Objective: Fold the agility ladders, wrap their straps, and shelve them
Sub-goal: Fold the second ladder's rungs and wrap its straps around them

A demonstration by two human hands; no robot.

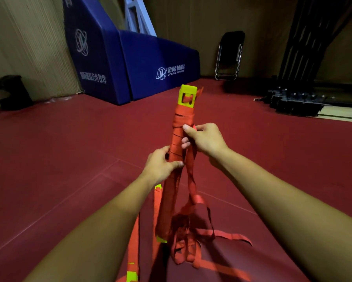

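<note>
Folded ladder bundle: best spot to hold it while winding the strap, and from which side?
Grip the folded ladder bundle just under the wound turns, from the left, where the left hand holds it. It's a slim, near-upright stack, and the loose strap hangs off its right side from the right hand, so that likely keeps the winding path free.
</note>
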